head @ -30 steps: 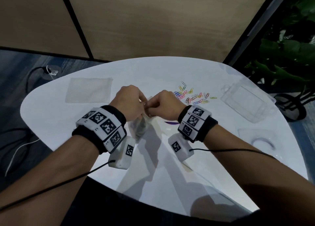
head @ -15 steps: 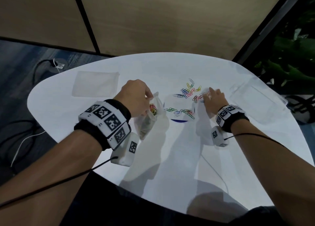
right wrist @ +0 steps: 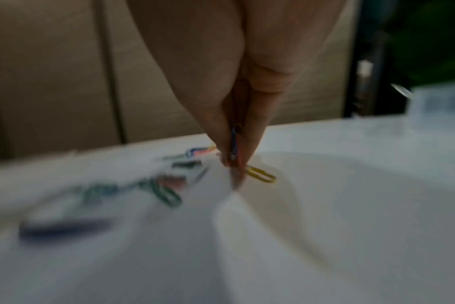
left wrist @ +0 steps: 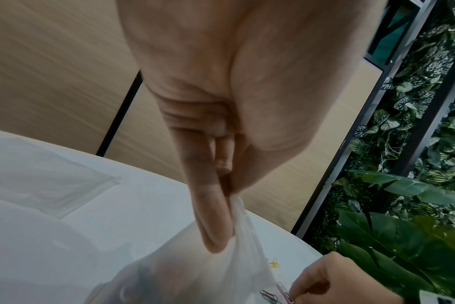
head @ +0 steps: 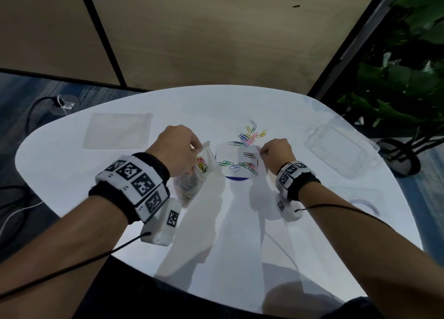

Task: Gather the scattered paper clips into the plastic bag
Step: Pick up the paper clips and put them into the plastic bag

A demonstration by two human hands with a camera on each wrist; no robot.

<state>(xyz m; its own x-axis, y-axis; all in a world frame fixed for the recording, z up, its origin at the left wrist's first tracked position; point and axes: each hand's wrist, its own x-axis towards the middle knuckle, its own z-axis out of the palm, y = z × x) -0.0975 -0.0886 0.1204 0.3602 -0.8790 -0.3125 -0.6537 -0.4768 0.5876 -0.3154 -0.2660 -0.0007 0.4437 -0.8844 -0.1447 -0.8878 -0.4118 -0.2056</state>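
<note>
A clear plastic bag (head: 192, 181) with several coloured paper clips inside hangs above the white table (head: 72, 174); my left hand (head: 177, 150) pinches its top edge, as the left wrist view shows the bag (left wrist: 221, 267) under my fingers (left wrist: 210, 216). Loose paper clips (head: 247, 136) lie scattered in the table's middle, some on a round disc (head: 236, 162). My right hand (head: 276, 154) sits at the pile's right edge, fingertips pinching a few clips (right wrist: 235, 144) just above the table; a yellow clip (right wrist: 261, 174) lies beside them.
A flat clear bag (head: 117, 131) lies at the back left of the table. A clear plastic box (head: 341, 150) stands at the right, and a lid (head: 360, 203) lies near the right edge. Plants (head: 396, 78) stand beyond the table's right side.
My right hand left the bag's mouth, reached right to the clip pile and closed its fingertips on clips. My left hand kept hold of the bag.
</note>
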